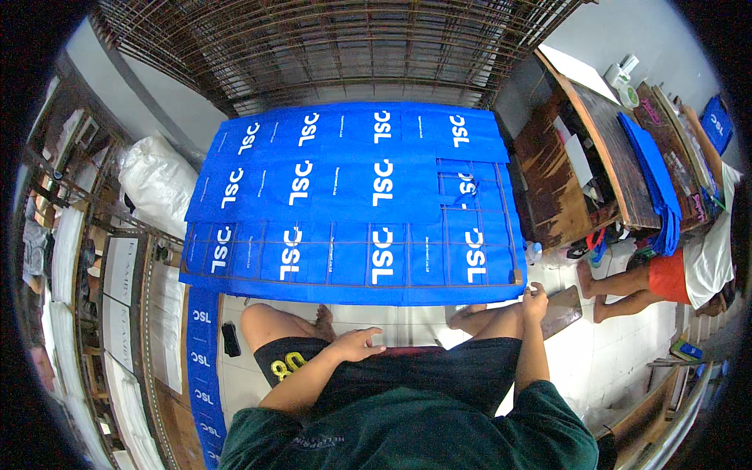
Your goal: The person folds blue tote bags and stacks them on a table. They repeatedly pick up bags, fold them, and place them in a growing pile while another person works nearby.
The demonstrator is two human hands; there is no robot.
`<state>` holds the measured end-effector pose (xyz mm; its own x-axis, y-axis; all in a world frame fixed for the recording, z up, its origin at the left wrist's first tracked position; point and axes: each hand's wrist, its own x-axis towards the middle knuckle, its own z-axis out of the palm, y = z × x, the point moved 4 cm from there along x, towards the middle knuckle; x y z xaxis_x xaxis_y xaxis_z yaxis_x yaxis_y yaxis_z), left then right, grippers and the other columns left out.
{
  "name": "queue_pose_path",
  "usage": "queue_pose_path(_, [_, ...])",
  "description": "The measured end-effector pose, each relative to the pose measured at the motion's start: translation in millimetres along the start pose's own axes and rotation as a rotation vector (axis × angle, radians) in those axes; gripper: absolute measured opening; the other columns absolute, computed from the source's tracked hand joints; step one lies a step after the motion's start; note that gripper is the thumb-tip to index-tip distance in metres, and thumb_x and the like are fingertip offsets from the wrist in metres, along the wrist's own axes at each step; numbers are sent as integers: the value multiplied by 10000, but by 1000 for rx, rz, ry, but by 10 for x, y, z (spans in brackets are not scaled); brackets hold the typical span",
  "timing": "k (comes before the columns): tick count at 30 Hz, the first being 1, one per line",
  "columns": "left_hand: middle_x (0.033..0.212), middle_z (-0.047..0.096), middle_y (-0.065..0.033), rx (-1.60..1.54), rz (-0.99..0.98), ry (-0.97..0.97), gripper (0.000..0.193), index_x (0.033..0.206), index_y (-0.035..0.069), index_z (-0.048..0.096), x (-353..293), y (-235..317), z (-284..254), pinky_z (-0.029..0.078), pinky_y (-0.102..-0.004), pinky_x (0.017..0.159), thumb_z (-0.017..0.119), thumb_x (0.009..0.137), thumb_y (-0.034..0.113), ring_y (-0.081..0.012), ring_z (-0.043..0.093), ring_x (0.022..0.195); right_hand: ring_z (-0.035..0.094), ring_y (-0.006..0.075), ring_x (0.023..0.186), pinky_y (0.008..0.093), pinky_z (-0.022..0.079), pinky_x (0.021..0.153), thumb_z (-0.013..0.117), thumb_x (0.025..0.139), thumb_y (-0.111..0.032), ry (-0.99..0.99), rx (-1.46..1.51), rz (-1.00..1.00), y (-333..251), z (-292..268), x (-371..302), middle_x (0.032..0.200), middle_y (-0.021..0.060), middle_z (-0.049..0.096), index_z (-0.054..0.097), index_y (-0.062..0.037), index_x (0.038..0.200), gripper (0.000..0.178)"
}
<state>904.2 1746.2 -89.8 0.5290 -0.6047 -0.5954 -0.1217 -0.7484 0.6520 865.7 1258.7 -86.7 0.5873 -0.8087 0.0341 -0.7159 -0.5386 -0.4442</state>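
Observation:
Blue printed fabric sheets [337,196] with white lettering lie overlapped across the table in front of me. Thin dark lines form a grid over the near row and right side; I cannot tell whether they are wires or marks. A small brown block [515,276] sits at the near right corner. Beside that corner, just off the fabric edge, my right hand [535,301] is closed with its fingers curled; what it holds, if anything, is hidden. My left hand [356,345] hovers over my lap, fingers loosely stretched and holding nothing.
Stacked wire racks [337,47] stand behind the table. A blue printed strip [204,368] hangs at left near a black phone [230,339]. At right are a wooden desk [580,141] and another person [697,270]. A white sack [157,178] rests at far left.

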Motion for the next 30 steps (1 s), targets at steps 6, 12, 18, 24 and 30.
queue_pose_path(6, [1346, 351, -107, 348, -91, -166, 602, 1366, 287, 256, -63, 0, 119, 131, -603, 975, 228, 860, 612, -339, 287, 1253, 616, 259, 664, 369, 463, 645, 603, 782, -214, 134, 166, 50, 84, -48, 36, 706, 145, 633, 628, -89, 959, 218])
queue_pose_path(12, [1468, 107, -43, 290, -278, -329, 717, 1390, 361, 108, -90, 77, 118, -125, -652, 955, 90, 778, 735, -315, 52, 1349, 587, 220, 590, 352, 448, 594, 611, 791, -275, 157, 219, 86, 219, 4, 114, 625, 124, 605, 629, -54, 938, 266])
queue_pose_path(18, [1470, 44, -85, 262, -179, -540, 1039, 1404, 306, 73, 10, -173, 329, -113, -680, 935, 180, 564, 909, -366, -1, 1338, 597, 233, 637, 352, 455, 632, 623, 775, -381, 125, 262, 65, 39, -64, 39, 669, 136, 615, 630, -44, 953, 382])
queue_pose_path(24, [1466, -47, -121, 436, -152, -584, 1197, 1406, 286, -10, -196, 356, -39, -104, -710, 899, 496, 480, 851, -397, -56, 1327, 626, 278, 742, 365, 469, 708, 621, 760, -421, 96, 255, 120, -86, -258, -54, 762, 176, 639, 641, -53, 968, 422])
queue_pose_path(30, [1460, -90, -136, 468, -61, -542, 1294, 1396, 266, -91, -141, 255, 17, -77, -722, 897, 601, 438, 795, -395, -55, 1328, 639, 294, 746, 372, 482, 690, 621, 761, -415, 106, 274, 109, 100, -179, 1, 768, 200, 643, 639, -56, 969, 416])
